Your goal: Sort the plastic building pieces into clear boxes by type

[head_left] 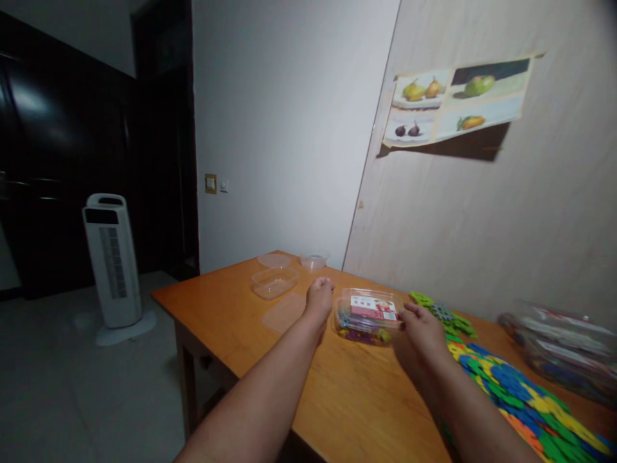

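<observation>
Counter (pixel 250 321): orange-brown wood, running from the near right edge to the far corner by the wall.

Tower fan (pixel 113 260): white, upright on the floor, well apart from the counter on the left.

Fruit poster (pixel 457 99): on the pale wall panel above the counter, one lower corner hanging loose.

Spread of interlocking pieces (pixel 520 399): blue, green, yellow and orange, flat on the counter at the right, reaching from the near edge up past the right wrist.

Clear bags (pixel 563 347): blurred, at the far right of the counter.

Lidded clear box (pixel 369 316): red-and-white label on top, coloured pieces inside, on the counter between the two hands.

Left hand (pixel 319 297): grip closed in a loose fist, holding nothing that shows, knuckles just beside the box's left end; whether they touch it cannot be told.

Right hand (pixel 420 331): grip partly open, fingertips (pixel 409 310) curled against the box's right end.

Empty clear tub (pixel 274 283): beyond the left hand.

Flat clear lid (pixel 284 313): just nearer than the tub.

Round lid (pixel 274 260) and small cup (pixel 313 261): at the far corner.
</observation>
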Demonstrator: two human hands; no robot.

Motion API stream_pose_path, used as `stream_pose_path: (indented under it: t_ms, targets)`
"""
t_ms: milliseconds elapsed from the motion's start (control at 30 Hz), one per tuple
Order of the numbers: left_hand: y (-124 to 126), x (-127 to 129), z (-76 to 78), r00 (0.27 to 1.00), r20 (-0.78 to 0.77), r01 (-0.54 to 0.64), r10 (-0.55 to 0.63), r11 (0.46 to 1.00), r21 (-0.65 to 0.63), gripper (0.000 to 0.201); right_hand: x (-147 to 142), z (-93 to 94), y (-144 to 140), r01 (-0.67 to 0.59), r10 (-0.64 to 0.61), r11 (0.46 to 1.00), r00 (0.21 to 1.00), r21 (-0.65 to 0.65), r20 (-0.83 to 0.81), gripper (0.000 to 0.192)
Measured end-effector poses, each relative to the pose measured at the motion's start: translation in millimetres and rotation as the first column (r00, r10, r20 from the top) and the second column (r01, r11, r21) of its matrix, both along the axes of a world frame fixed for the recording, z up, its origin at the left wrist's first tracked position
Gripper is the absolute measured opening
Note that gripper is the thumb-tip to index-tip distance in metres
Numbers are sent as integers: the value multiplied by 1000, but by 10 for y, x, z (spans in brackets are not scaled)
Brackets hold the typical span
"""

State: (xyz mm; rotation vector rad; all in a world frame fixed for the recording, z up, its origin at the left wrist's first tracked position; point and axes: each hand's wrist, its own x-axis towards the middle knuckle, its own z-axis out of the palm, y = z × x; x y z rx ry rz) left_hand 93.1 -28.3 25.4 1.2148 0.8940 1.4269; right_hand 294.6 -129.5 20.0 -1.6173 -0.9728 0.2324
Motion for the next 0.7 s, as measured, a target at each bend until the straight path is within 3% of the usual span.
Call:
stream_pose_path:
  t_ms: [67,200,433,700]
  targets:
    - [78,8,-126,997,-68,-38,35,998,-42,22,88,-112,22,41,-39,999,998,-28,56,44]
    - [101,-28,-269,987,-145,50,-63,995,-92,26,124,-241,38,73,-59,994,984,-83,166,33]
    - [13,-65,-263,960,-159,198,-231,960,-199,37,92,-326,154,69,-35,989,969,-132,245,36]
    - [-56,-32,-263,956,-146,230,-253,960,-157,18,114,-372,203,81,-56,989,980,-123,192,34]
